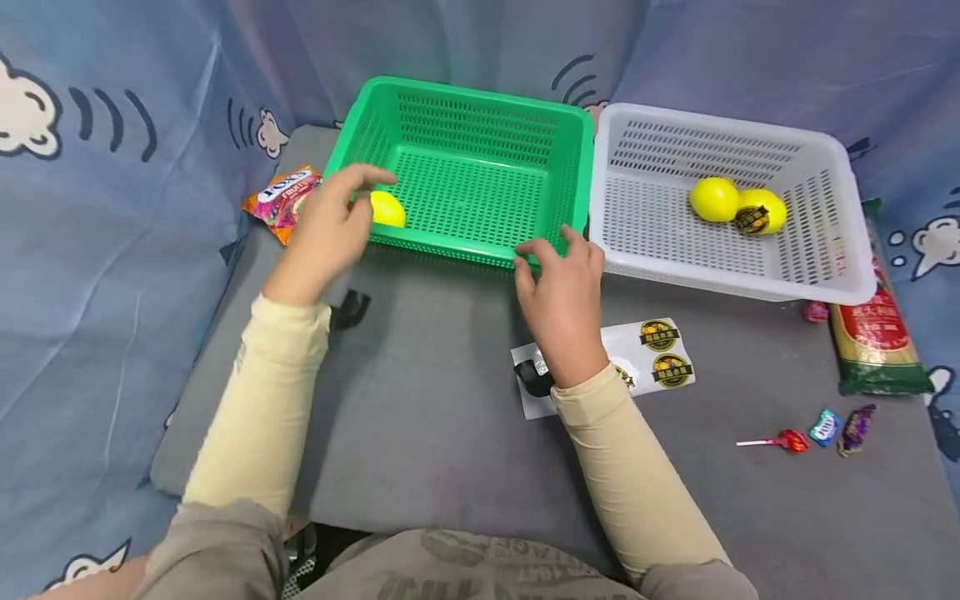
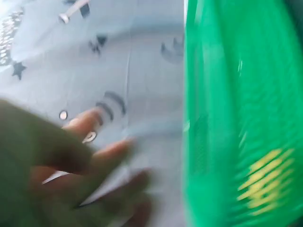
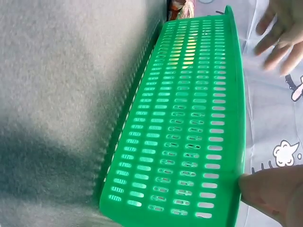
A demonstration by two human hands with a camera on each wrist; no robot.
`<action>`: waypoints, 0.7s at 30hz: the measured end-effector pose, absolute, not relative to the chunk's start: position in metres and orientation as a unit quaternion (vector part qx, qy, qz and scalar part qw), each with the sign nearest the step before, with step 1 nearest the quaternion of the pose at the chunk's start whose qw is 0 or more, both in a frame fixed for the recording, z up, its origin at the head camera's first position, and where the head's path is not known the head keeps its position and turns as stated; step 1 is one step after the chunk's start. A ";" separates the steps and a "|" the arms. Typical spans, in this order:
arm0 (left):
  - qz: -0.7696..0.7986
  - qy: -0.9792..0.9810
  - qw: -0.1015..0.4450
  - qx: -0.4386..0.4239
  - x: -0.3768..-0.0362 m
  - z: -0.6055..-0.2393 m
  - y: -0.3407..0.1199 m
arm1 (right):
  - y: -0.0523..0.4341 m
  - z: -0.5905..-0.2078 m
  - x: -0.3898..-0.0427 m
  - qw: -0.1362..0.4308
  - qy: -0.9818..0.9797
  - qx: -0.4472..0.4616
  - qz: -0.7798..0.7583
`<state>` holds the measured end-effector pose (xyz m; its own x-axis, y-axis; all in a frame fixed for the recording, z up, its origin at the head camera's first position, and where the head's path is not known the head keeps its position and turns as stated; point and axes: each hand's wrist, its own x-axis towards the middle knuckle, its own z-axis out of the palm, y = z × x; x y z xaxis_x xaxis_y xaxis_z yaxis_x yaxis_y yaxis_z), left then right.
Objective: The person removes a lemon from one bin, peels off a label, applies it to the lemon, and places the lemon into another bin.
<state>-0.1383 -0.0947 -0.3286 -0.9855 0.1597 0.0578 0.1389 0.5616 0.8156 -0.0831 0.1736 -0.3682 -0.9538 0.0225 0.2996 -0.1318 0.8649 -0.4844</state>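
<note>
Hands at the Green Basket

Reference: in the head view, 12 o'clock points directly away from the person.

Green rectangular slotted plastic basket: at 12 o'clock. The hands cover parts of its rim; the motion-blurred left wrist view shows only a cut-off section.

White rectangular slotted plastic basket: at 1 o'clock, just beside the green one. It contains two yellow rounded fruits, one bearing a black label.

Red-and-gold plastic packet: at 2 o'clock, upper part obscured by the white basket.

White paper sheet with round black-and-gold stickers: at 1 o'clock, partly hidden by the right wrist.

Left hand: raised above the green basket's 8 o'clock corner. Fingers are bent and spread, clear of the rim in the right wrist view.

Right hand: at the near rim, 5 o'clock on the green basket. One digit touches the rim; fingers are bent and slightly apart. Whether they pinch the rim cannot be told.

Single yellow round fruit: inside the green basket, 8 o'clock corner. The near rim conceals its lower edge; both wrist views show only yellow streaks through slots.
</note>
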 end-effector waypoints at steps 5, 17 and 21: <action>0.191 0.929 0.276 0.155 -0.215 -0.308 -0.098 | 0.176 -0.366 -0.084 0.146 -0.956 0.035 0.253; 0.025 0.881 0.429 0.197 -0.267 -0.327 -0.095 | 0.179 -0.365 -0.084 0.136 -0.958 0.041 0.247; 0.012 0.890 0.410 0.200 -0.268 -0.323 -0.086 | 0.183 -0.365 -0.084 0.141 -0.958 0.039 0.246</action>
